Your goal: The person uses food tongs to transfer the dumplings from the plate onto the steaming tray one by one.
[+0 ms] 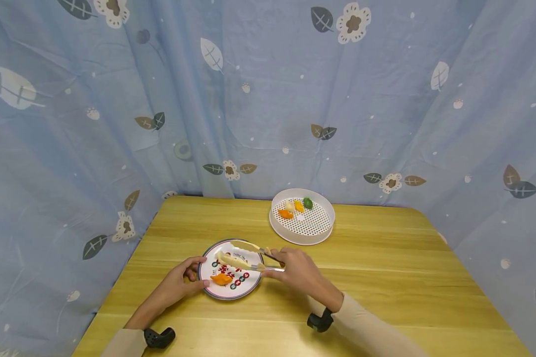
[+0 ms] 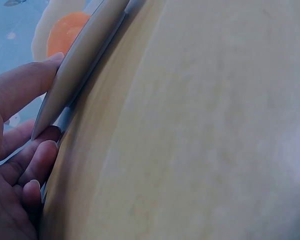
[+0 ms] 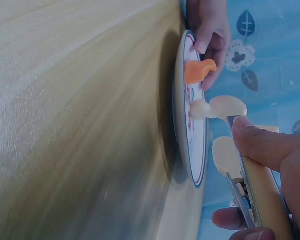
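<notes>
My left hand (image 1: 176,282) grips the left edge of a white plate (image 1: 253,280) with a blue rim and red lettering. In the left wrist view its thumb presses the rim from above, with fingers underneath. An orange dumpling-shaped piece (image 1: 221,279) lies on the plate near that thumb. My right hand (image 1: 297,270) holds a pair of tongs (image 1: 236,261) with cream-coloured tips, their arms spread over the plate. A small whitish piece (image 3: 200,109) shows at one tong tip in the right wrist view; I cannot tell whether the tongs grip it.
Behind the plate, to the right, stands a round white steamer tray (image 1: 301,239) with a perforated base. Orange (image 1: 286,213), white (image 1: 289,206), yellow (image 1: 299,206) and green (image 1: 308,203) pieces lie in it. The wooden table (image 1: 384,277) meets a blue patterned curtain (image 1: 268,99) at the back.
</notes>
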{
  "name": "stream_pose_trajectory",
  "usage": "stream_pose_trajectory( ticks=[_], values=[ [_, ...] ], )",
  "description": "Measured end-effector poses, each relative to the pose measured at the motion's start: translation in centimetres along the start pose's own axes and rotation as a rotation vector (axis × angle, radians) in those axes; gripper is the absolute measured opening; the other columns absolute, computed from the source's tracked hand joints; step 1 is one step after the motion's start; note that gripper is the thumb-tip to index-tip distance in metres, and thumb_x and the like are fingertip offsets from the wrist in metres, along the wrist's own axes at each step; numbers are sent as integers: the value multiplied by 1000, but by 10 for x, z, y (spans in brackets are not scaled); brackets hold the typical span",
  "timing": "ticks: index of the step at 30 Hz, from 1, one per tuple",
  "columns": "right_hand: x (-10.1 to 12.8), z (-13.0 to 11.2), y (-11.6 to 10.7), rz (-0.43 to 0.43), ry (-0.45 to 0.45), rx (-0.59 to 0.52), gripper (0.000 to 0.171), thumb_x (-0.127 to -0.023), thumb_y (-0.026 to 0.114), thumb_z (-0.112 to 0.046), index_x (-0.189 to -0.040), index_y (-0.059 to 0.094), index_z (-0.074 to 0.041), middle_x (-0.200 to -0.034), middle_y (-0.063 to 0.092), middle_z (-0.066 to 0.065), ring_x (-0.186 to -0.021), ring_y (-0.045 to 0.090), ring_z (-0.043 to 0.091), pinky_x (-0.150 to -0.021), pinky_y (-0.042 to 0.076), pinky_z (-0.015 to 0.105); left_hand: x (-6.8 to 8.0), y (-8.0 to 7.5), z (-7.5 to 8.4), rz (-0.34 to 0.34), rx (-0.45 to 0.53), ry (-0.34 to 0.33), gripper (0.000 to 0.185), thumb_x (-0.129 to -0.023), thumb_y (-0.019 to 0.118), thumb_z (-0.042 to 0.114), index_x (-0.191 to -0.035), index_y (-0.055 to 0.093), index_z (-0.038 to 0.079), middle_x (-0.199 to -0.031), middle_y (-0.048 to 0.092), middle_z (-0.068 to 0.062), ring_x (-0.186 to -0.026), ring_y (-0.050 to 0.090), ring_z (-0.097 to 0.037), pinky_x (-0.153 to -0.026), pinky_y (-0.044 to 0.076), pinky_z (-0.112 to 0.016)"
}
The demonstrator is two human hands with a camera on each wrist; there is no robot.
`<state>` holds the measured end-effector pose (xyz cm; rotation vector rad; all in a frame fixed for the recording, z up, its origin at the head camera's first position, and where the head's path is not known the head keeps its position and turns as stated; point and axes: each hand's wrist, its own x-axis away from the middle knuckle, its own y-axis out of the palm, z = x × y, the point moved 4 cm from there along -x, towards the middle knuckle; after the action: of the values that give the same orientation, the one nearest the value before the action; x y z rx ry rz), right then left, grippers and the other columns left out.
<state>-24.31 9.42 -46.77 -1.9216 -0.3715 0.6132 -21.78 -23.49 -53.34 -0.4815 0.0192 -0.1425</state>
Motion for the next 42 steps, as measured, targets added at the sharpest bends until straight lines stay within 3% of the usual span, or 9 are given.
stream_pose_trajectory(
  ticks=[13, 19, 27, 42],
  values=[
    [-3, 1, 12, -6, -21, -2, 64, -85, 77, -60, -128, 74, -13, -82, 66, -3, -63, 45, 6, -56, 38, 24, 2, 0, 5, -14, 25, 33, 66, -86, 86, 21, -141, 56, 4, -108, 54, -11, -89, 49, -24, -73, 40, -28],
    [-5, -2, 15, -35, -31, -11, 55, -86, 76, -57, -124, 76, -18, -77, 62, -4, -62, 42, 6, -55, 35, 23, 0, -1, 2, -9, 1, 5, 65, -85, 87, 24, -140, 57, 8, -108, 53, -9, -89, 49, -23, -73, 41, -27],
    [-5, -2, 17, -52, -38, -16, 58, -89, 73, -58, -127, 75, -15, -82, 66, -5, -61, 42, 5, -54, 33, 22, -1, -1, 1, -13, 10, -16, 65, -85, 87, 25, -140, 57, 9, -108, 53, -10, -90, 49, -24, -74, 41, -28],
    [-1, -2, 7, 27, -57, -29, 58, -87, 77, -54, -126, 75, -11, -74, 62, -7, -59, 43, 5, -53, 35, 22, 0, -1, 0, -19, 16, -4, 65, -85, 87, 25, -141, 57, 9, -108, 53, -11, -90, 49, -24, -74, 41, -28]
  ],
)
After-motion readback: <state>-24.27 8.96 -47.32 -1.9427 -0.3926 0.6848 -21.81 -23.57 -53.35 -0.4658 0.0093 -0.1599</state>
